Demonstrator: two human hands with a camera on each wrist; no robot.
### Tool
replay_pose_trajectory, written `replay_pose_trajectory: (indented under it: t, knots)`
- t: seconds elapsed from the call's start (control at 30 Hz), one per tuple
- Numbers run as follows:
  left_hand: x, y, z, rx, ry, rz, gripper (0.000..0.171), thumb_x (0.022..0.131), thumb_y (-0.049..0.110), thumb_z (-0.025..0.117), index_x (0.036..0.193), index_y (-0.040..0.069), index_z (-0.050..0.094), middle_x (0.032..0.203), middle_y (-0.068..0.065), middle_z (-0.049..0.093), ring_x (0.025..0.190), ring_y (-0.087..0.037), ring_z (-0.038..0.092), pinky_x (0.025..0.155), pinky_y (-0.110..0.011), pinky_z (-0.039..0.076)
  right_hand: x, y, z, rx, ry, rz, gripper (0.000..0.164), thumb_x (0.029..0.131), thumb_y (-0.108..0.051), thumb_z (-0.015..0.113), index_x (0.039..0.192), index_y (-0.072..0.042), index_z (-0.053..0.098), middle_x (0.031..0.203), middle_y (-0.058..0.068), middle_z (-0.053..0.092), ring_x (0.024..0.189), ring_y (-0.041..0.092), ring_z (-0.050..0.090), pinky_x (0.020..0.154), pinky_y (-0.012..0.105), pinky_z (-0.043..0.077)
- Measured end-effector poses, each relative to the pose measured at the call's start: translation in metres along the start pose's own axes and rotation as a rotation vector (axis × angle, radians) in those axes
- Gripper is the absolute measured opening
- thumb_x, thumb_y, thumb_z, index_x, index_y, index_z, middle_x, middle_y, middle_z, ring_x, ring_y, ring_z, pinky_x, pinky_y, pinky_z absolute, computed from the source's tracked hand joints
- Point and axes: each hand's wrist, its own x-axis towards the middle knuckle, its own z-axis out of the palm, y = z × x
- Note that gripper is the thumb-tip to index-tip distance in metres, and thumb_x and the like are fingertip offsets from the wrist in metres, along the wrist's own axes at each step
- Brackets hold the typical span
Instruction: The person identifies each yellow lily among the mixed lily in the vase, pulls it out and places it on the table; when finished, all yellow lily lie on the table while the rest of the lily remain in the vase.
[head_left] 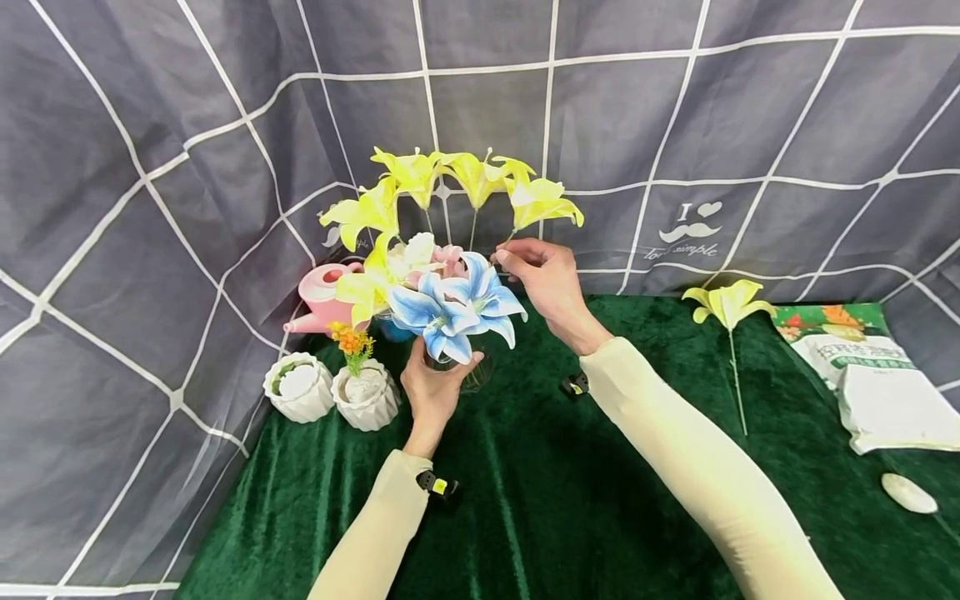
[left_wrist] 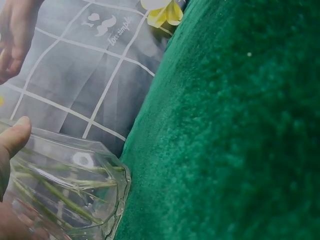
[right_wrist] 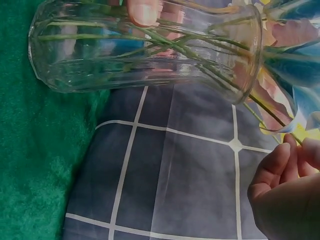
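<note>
Towards the right edge of the frame, a pale oval stone (head_left: 909,493) lies on the green cloth (head_left: 510,533). Further back, left of centre, two white pots (head_left: 371,413) stand side by side. Near them the left hand (head_left: 432,392) has its fingers curled round a clear glass vase (right_wrist: 75,65), blue lilies (head_left: 453,310) spreading above. Beyond, at centre, the right hand (head_left: 550,283) pinches the stem of a yellow lily (head_left: 536,204) before a grey checked curtain (head_left: 615,108).

Watering can (head_left: 327,307) behind white pots (head_left: 369,410)
</note>
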Motion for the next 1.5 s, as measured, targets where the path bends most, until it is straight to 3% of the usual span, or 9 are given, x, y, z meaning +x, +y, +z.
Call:
replay_pose_trajectory:
  t: [0.1,0.27,0.4,0.67,0.93,1.13,1.3,1.5]
  knots:
    - [0.001,-0.001,0.001,0.0,0.0,0.006,0.073,0.07,0.047,0.09,0.128,0.017,0.059,0.129,-0.005,0.069,0.123,-0.026,0.064,0.104,-0.052,0.05,-0.002,0.0,-0.001,0.045,0.019,-0.022,0.022,0.094,-0.025,0.073,0.108,-0.008,0.076,0.1,-0.001,0.079,0.098,0.026,0.072,0.082,0.032,0.059]
    - [0.001,-0.001,0.001,0.002,0.004,0.007,0.071,0.07,0.045,0.091,0.128,0.017,0.06,0.129,-0.004,0.069,0.123,-0.025,0.063,0.105,-0.051,0.05,-0.004,-0.001,-0.004,0.079,0.052,-0.058,0.021,0.093,-0.024,0.073,0.107,-0.008,0.076,0.099,-0.003,0.079,0.09,0.016,0.072,0.083,0.035,0.06]
    - [0.001,-0.001,0.001,0.003,0.005,-0.002,0.072,0.07,0.043,0.092,0.129,0.018,0.06,0.13,-0.003,0.068,0.124,-0.025,0.063,0.105,-0.051,0.049,-0.006,-0.001,-0.006,0.077,0.079,-0.065,0.019,0.094,-0.025,0.073,0.106,-0.011,0.077,0.101,-0.003,0.078,0.089,0.015,0.071,0.081,0.031,0.059]
    - [0.001,-0.002,0.0,-0.004,0.003,-0.003,0.073,0.069,0.049,0.091,0.129,0.02,0.06,0.129,-0.002,0.069,0.124,-0.024,0.062,0.105,-0.051,0.049,-0.009,-0.003,-0.01,0.11,0.135,-0.084,0.025,0.092,-0.026,0.075,0.105,-0.005,0.076,0.094,-0.005,0.078,0.082,0.013,0.068,0.077,0.028,0.058]
    - [0.0,-0.002,0.001,-0.02,0.003,-0.002,0.077,0.068,0.048,0.092,0.131,0.019,0.06,0.133,-0.003,0.067,0.127,-0.025,0.061,0.108,-0.052,0.047,-0.011,-0.009,-0.013,0.235,0.167,-0.127,0.009,0.092,-0.018,0.075,0.097,-0.011,0.078,0.088,-0.004,0.078,0.079,0.012,0.067,0.073,0.025,0.056]
    - [0.0,-0.003,0.001,-0.009,0.003,-0.013,0.078,0.068,0.05,0.091,0.132,0.019,0.059,0.135,-0.003,0.066,0.129,-0.025,0.06,0.109,-0.052,0.046,-0.011,-0.009,-0.016,0.289,0.206,-0.152,0.011,0.091,-0.016,0.075,0.098,-0.007,0.078,0.087,-0.005,0.078,0.079,0.017,0.066,0.075,0.028,0.056]
    - [-0.001,-0.004,0.001,-0.008,0.007,-0.017,0.078,0.068,0.051,0.091,0.131,0.019,0.06,0.135,-0.003,0.066,0.129,-0.025,0.06,0.109,-0.053,0.046,-0.012,-0.01,-0.017,0.323,0.233,-0.178,0.012,0.091,-0.015,0.075,0.098,-0.005,0.077,0.089,-0.006,0.078,0.078,0.014,0.066,0.078,0.027,0.056]
    - [0.0,-0.002,0.001,-0.006,0.005,-0.011,0.078,0.068,0.05,0.091,0.132,0.019,0.059,0.135,-0.003,0.066,0.129,-0.025,0.059,0.11,-0.051,0.046,-0.012,-0.017,-0.017,0.395,0.281,-0.249,0.003,0.092,-0.01,0.074,0.09,-0.011,0.076,0.089,-0.005,0.077,0.082,0.016,0.069,0.076,0.025,0.056]
